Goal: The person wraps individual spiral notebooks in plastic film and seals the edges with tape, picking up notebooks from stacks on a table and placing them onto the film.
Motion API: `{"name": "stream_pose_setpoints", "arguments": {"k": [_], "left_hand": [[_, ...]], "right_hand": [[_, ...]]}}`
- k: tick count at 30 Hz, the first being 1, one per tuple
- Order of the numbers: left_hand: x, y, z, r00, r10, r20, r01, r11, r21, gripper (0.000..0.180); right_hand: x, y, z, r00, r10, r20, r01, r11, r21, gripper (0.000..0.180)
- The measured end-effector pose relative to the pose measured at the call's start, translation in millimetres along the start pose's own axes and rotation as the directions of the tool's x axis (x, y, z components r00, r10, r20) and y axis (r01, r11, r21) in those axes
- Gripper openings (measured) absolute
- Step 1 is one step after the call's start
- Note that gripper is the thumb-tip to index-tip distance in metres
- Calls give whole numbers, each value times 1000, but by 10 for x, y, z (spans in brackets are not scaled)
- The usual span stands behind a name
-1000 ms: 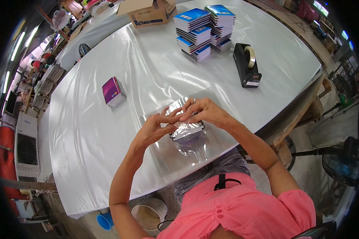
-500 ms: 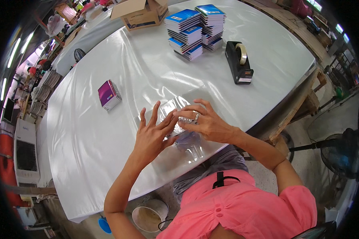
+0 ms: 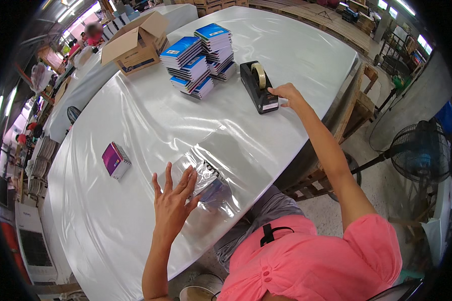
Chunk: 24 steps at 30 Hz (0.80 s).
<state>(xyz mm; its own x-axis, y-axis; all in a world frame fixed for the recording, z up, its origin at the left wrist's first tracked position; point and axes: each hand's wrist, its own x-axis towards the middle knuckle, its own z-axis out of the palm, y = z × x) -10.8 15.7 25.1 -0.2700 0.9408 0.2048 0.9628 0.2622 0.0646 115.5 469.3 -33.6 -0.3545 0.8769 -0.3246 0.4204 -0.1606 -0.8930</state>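
Note:
A clear plastic sheet (image 3: pixel 220 150) lies near the table's front edge, wrapped partly over a small notebook stack (image 3: pixel 211 188) that shows blurred through the film. My left hand (image 3: pixel 173 208) rests with spread fingers against the left side of this bundle. Farther off to the right, my right hand (image 3: pixel 288 94) reaches the cutter end of a black tape dispenser (image 3: pixel 252 92). Its fingers are bent together there; any tape between them is too small to see. A roll of clear tape (image 3: pixel 258 75) sits in the dispenser.
Blue-covered spiral notebooks (image 3: pixel 191 62) stand in two piles at the back, beside an open cardboard box (image 3: pixel 138 47). A small purple-covered notebook stack (image 3: pixel 116 160) lies to the left. Beyond the table's right edge are a wooden pallet (image 3: pixel 356 113) and a black fan (image 3: pixel 419 150).
My right hand has left the wrapped bundle and moved far right to the tape dispenser. My left hand stays at the bundle. The whole view has shifted with my head.

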Motion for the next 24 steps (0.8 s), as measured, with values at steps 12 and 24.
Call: {"name": "stream_pose_setpoints", "arguments": {"k": [12,24], "left_hand": [[-26,-2,-12,1000,-26,14,26,1000,15,62],[-20,5,-18,1000,-8,-13,8,1000,-23,55]], "right_hand": [[-245,815,202,992,-118,-36,123,926,356,20],[-2488,-27,871,798,-112,593,-100,945,312,22]]}}
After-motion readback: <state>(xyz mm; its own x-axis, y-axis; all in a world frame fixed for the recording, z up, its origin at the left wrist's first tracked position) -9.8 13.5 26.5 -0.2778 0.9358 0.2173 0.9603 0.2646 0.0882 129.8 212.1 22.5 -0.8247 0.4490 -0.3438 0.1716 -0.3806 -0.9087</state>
